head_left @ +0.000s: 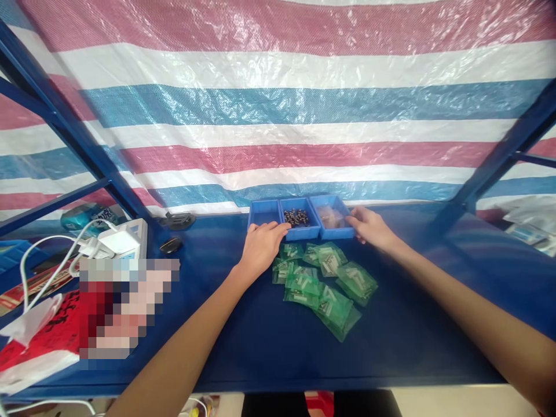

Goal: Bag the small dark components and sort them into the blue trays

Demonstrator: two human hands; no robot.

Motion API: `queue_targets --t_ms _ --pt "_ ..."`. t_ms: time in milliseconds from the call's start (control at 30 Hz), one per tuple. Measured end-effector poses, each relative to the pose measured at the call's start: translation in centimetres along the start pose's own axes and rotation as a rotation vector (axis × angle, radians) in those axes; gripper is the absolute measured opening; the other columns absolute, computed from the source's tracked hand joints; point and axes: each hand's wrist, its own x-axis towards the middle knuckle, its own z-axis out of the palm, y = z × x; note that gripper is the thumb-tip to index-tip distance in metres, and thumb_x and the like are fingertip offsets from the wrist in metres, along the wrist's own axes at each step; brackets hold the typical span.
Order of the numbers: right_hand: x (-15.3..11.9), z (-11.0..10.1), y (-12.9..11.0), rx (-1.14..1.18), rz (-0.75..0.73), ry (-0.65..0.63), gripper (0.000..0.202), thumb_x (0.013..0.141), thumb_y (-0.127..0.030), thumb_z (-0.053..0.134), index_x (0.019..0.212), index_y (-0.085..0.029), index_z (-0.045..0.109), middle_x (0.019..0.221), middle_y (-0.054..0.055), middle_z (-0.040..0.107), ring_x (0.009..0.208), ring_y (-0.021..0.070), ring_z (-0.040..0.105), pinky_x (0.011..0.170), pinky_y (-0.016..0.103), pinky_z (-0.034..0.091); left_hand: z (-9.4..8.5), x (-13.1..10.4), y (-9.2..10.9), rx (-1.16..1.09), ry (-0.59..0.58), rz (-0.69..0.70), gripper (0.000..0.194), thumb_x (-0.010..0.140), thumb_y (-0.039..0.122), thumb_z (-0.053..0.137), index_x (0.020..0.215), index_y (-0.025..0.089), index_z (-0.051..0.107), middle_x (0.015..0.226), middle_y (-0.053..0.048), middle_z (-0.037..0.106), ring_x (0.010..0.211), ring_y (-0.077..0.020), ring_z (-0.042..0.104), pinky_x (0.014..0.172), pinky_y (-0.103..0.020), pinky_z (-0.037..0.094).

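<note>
Three blue bins stand side by side near the back of the blue table. My left hand (264, 246) lies over the front edge of the left bin (264, 213), its fingertips reaching the front of the middle bin. Small dark and brassy metal parts fill part of the middle bin (311, 231). My right hand (368, 227) is at the right side of the right bin (336, 233), thumb and fingers closed on its rim. Clear plastic bags (329, 216) lie in that bin. Several green packets (332, 307) with small parts inside are spread in front of the bins.
At the left are a power strip (142, 237) with white chargers and cables, a red bag (56, 324), a black mouse-like object (171, 245) and a teal package (89, 219). Blue frame posts rise at both sides, before a striped sheet (282, 104).
</note>
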Motion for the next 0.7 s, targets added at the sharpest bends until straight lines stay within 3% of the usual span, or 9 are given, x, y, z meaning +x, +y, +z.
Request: queue_targets --t_ms 333,467,600,700 --pt "-1.0 -2.2 -2.2 0.14 -0.019 0.005 0.019 0.089 -0.035 0.062 0.081 -0.024 0.048 0.052 -0.006 0.044 0.041 0.0118 0.042 0.037 0.023 0.032 -0.4 -0.2 0.5 -0.092 -0.011 -0.015 0.036 0.109 0.028 0.037 0.126 0.025 0.068 0.099 -0.003 0.074 0.091 -0.02 0.067 0.085 -0.034 0.039" --pt "-1.7 -2.2 -2.9 0.14 -0.066 0.029 0.023 0.086 -0.035 0.064 0.079 -0.025 0.045 0.054 -0.006 0.041 0.042 0.011 0.039 0.038 0.024 0.031 -0.4 -0.1 0.2 -0.141 -0.017 -0.009 0.036 0.108 0.026 0.037 0.127 0.023 0.067 0.097 -0.004 0.074 0.088 -0.0197 0.067 0.086 -0.034 0.041" --pt "-2.1 -1.7 -3.3 0.287 0.014 -0.059 0.021 0.084 -0.031 0.063 0.079 -0.024 0.044 0.057 -0.008 0.037 0.041 0.0078 0.032 0.037 0.021 0.021 -0.4 -0.2 0.2 -0.154 -0.028 -0.008 0.036 0.108 0.026 0.037 0.129 0.022 0.066 0.096 -0.005 0.073 0.089 -0.0202 0.066 0.093 -0.037 0.043" --pt "-2.4 -1.9 -3.7 0.313 0.014 -0.058 0.021 0.081 -0.029 0.063 0.078 -0.024 0.043 0.06 -0.008 0.036 0.042 0.007 0.029 0.039 0.021 0.018 -0.7 -0.5 0.7 -0.123 0.039 0.005 0.036 0.107 0.029 0.039 0.132 0.022 0.064 0.105 -0.008 0.068 0.1 -0.0224 0.064 0.099 -0.042 0.043"
